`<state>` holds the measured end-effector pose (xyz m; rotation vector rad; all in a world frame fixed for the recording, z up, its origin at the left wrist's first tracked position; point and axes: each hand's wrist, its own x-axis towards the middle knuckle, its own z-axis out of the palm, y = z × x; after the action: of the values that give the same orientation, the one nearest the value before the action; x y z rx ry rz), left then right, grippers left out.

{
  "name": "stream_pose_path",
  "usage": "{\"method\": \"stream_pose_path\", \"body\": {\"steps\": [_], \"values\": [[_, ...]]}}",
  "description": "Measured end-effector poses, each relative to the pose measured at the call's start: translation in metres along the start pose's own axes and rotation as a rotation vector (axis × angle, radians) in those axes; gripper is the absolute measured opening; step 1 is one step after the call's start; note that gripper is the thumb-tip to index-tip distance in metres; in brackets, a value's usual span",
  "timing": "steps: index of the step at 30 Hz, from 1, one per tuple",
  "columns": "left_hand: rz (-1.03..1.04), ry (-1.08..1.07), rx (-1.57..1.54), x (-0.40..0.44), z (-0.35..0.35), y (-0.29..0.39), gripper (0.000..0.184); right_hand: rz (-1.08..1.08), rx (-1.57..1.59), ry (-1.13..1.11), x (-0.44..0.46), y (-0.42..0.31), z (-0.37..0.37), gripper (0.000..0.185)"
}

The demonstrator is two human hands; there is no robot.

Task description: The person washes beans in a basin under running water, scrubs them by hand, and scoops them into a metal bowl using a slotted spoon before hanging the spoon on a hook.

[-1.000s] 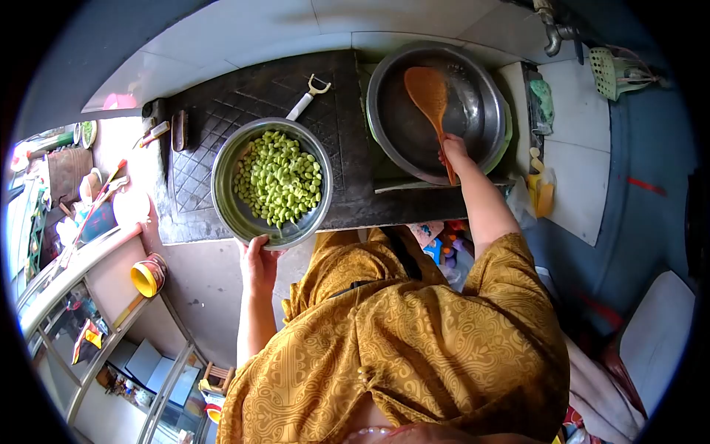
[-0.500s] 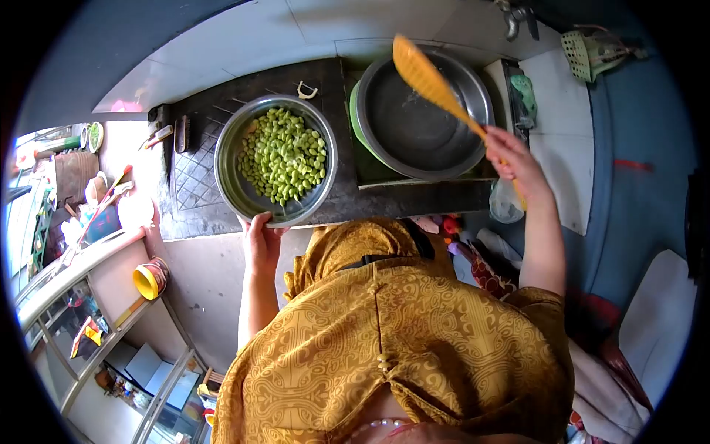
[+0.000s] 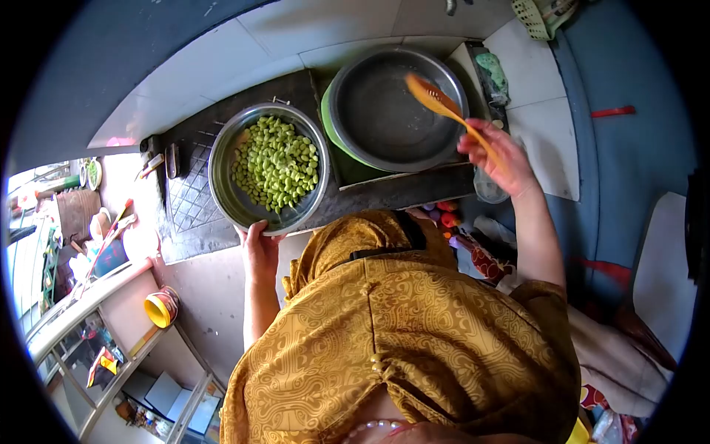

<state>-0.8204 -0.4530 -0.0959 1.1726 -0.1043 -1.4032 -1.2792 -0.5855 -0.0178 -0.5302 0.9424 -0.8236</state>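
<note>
My left hand (image 3: pixel 260 246) grips the near rim of a metal bowl (image 3: pixel 220 194) on the dark counter. Green beans (image 3: pixel 277 164) fill much of that bowl. My right hand (image 3: pixel 497 154) is closed around the handle of an orange spatula (image 3: pixel 438 99), whose blade is tilted over the right side of a wide dark metal basin (image 3: pixel 384 122). Only a little residue shows on the bottom of the basin. A green rim (image 3: pixel 330 133) shows beneath the basin's left side.
A brush (image 3: pixel 172 160) lies at the counter's left end. Right of the basin are a green mesh scrubber (image 3: pixel 490 68) and a clear plastic container (image 3: pixel 489 186). A yellow bucket (image 3: pixel 160 308) stands at lower left. Perforated green utensils (image 3: pixel 534 16) hang at upper right.
My right hand has lifted the spatula out of the basin and swung it right, then back a little left. My left hand stays on the bowl's rim. The view has shifted.
</note>
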Motion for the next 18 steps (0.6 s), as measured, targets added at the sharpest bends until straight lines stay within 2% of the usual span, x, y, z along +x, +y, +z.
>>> {"method": "stream_pose_path", "body": {"steps": [1,3,4,5,7,8,9,12,15,18], "values": [[-0.01,0.026,-0.012,0.0,-0.005,-0.001,0.064,-0.119,-0.012,-0.034,-0.002,-0.011,0.012,0.037],[-0.025,0.051,-0.042,0.004,-0.016,-0.004,0.064,-0.277,-0.079,0.089,-0.001,-0.028,0.042,0.035],[-0.037,0.087,-0.046,0.005,-0.02,-0.004,0.065,-0.321,-0.239,0.058,0.006,-0.033,0.029,0.033],[-0.048,0.112,-0.055,0.008,-0.023,-0.006,0.067,-0.387,-0.4,0.216,0.009,-0.036,0.038,0.027],[-0.037,0.097,-0.048,0.008,-0.014,-0.003,0.069,-0.562,-0.681,0.358,0.009,-0.061,0.044,0.02],[-0.023,0.077,-0.052,0.006,-0.011,-0.002,0.07,-0.683,-0.761,0.512,0.007,-0.077,0.057,0.018],[-0.007,0.061,-0.057,0.004,-0.006,-0.003,0.072,-0.895,-1.084,0.663,0.0,-0.1,0.057,0.019],[0.022,0.013,-0.071,0.005,-0.004,-0.006,0.075,-1.547,-1.436,0.933,-0.022,-0.172,0.08,0.022],[0.028,-0.046,-0.071,0.005,-0.008,-0.007,0.072,-1.5,-1.159,1.104,-0.041,-0.23,0.097,0.026],[0.037,-0.106,-0.059,-0.002,-0.004,-0.003,0.064,-1.52,-1.204,1.304,-0.05,-0.276,0.075,0.028]]}}
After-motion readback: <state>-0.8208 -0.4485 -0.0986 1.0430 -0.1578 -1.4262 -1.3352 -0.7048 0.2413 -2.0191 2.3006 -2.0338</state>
